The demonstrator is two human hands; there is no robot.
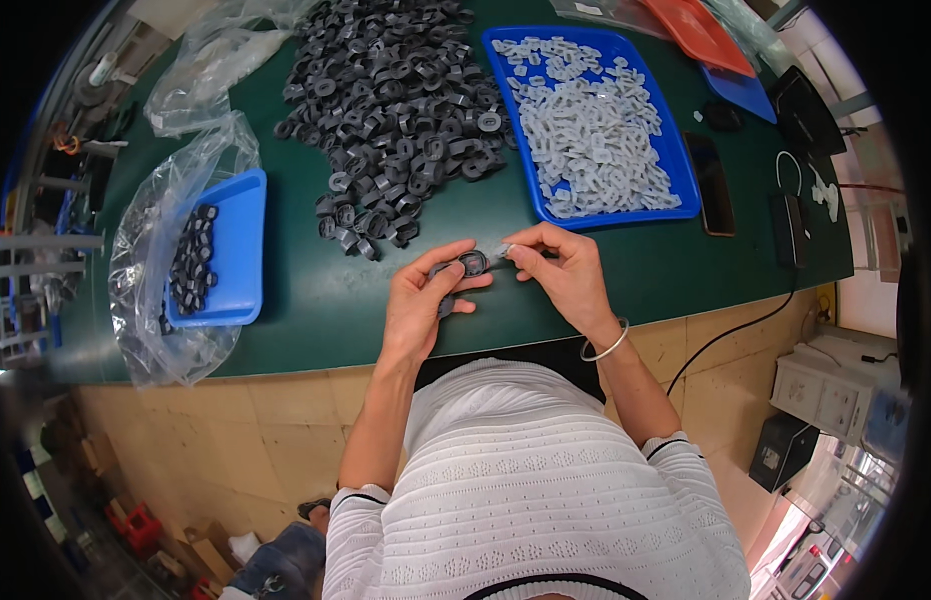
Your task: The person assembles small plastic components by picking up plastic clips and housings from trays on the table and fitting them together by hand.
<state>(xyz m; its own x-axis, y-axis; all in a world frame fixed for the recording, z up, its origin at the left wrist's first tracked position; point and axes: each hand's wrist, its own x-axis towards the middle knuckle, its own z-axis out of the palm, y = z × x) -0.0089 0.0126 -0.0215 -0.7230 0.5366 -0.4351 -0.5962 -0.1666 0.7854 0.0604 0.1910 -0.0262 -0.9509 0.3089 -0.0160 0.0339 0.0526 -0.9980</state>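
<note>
Between the thumb and fingers of my left hand (422,300) is a dark grey round plastic part (474,263), its hollow side facing up. A second dark grey part (446,304) shows lower in the same hand, under the fingers. My right hand (564,268) pinches a small whitish plastic piece (508,251) close to the grey part, with a small gap between them. Beyond my hands lies a large heap of similar dark grey parts (406,110). A blue tray (693,192) to its right holds many small whitish pieces (596,130).
On the left, a blue bin (248,250) with small black parts sits partly inside a clear plastic bag (141,270). A phone (711,185) lies right of the tray, near a black box with a cable (788,230). An orange tray (701,35) stands at the far right. The green table (316,300) ends just before me.
</note>
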